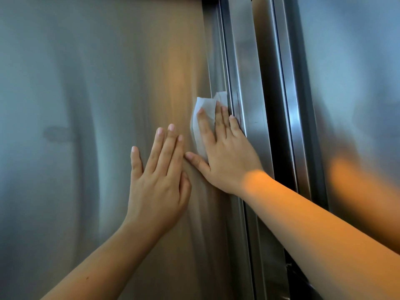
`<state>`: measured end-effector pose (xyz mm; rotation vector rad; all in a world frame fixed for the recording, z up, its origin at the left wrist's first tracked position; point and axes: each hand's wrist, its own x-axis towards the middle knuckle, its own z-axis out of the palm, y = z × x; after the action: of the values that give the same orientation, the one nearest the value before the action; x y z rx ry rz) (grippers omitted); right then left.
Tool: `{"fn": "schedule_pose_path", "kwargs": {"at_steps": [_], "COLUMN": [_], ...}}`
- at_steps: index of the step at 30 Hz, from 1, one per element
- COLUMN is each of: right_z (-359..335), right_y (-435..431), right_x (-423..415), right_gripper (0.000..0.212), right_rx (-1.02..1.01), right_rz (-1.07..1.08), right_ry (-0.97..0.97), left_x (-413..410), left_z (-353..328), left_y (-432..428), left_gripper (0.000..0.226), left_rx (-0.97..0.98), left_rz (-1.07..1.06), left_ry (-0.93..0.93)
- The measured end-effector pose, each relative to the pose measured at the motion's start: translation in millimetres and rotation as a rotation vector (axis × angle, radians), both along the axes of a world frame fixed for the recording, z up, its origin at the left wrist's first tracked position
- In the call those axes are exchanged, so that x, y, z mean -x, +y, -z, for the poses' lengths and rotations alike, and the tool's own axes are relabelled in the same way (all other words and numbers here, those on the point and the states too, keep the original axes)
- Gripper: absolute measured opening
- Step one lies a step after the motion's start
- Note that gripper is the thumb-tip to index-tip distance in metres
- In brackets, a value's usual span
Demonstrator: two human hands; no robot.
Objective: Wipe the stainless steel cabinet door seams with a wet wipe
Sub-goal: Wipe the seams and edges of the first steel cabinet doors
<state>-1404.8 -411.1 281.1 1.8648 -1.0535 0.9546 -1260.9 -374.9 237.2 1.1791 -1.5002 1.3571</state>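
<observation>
- Right forearm [313, 213] nearest; right hand [225, 156] pressed wet wipe [201, 118] with straight fingers onto left door [86, 105], beside seam [229, 83].
- Left hand [160, 180] lay flat alongside, fingers straight.
- Wipe's long axis ran upright, along seam.

wet wipe [204, 118] under right hand [225, 156] against left door [86, 105] beside seam [229, 100], left hand [160, 182] flat further left

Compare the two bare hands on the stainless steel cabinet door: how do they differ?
The right hand presses a white wet wipe against the steel cabinet door; the left hand rests on bare steel. The right hand sits higher, at the vertical door seam; the left hand is lower, further from it. Both lie flat, fingers straight, on that door.
</observation>
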Motion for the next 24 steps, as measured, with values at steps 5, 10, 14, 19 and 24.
{"fn": "schedule_pose_path", "kwargs": {"at_steps": [5,10,14,19,24], "right_z": [19,44,60,80,102], "right_y": [3,7,8,8,11], "right_x": [1,1,1,1,0], "right_gripper": [0.079,0.077,0.076,0.075,0.077], "right_rx": [-0.031,-0.064,-0.074,-0.091,-0.110], "right_rz": [-0.013,-0.022,-0.029,-0.042,-0.045], "right_ry": [0.004,0.006,-0.006,-0.009,-0.015], "left_x": [0,0,3,4,1], "left_z": [10,26,39,57,81], "left_y": [3,4,4,7,12], "left_gripper": [0.054,0.054,0.054,0.054,0.054], "left_rx": [-0.015,-0.051,-0.080,-0.138,-0.168], "left_rz": [0.023,0.042,0.059,0.071,0.069], "left_ry": [0.003,0.023,0.033,0.031,0.016]}}
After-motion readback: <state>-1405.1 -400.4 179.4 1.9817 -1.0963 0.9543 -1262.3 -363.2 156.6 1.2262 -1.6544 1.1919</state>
